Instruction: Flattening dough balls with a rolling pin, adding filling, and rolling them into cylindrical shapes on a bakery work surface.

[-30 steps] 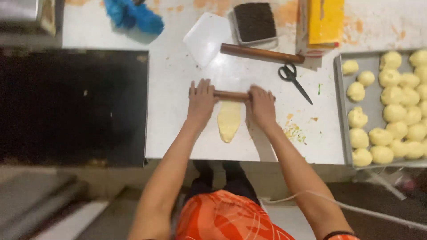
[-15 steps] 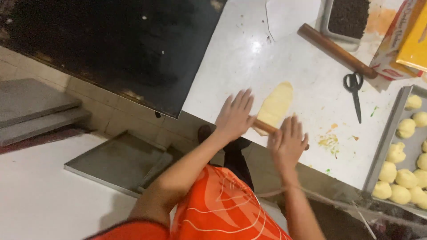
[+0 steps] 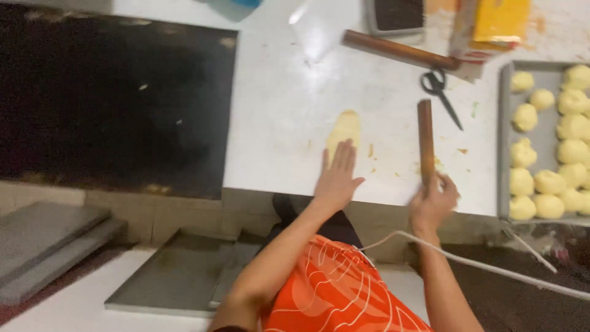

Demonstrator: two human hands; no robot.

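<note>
A flattened oval of pale yellow dough [image 3: 345,128] lies on the white worktop [image 3: 289,104]. My left hand [image 3: 336,177] rests flat with fingers spread on the dough's near end. My right hand [image 3: 432,201] grips the near end of a short wooden rolling pin [image 3: 424,140], which points away from me, to the right of the dough and apart from it.
A grey tray [image 3: 505,141] of several dough balls [image 3: 556,144] sits at the right. Scissors [image 3: 440,92], a longer wooden rolling pin [image 3: 399,49], a yellow box [image 3: 501,21] and a dark scale [image 3: 398,13] lie at the back. A black surface [image 3: 117,104] spans the left.
Both hands were rolling the pin across the dough. Now my right hand has carried the pin off to the right and turned it lengthwise; my left hand stays on the dough.
</note>
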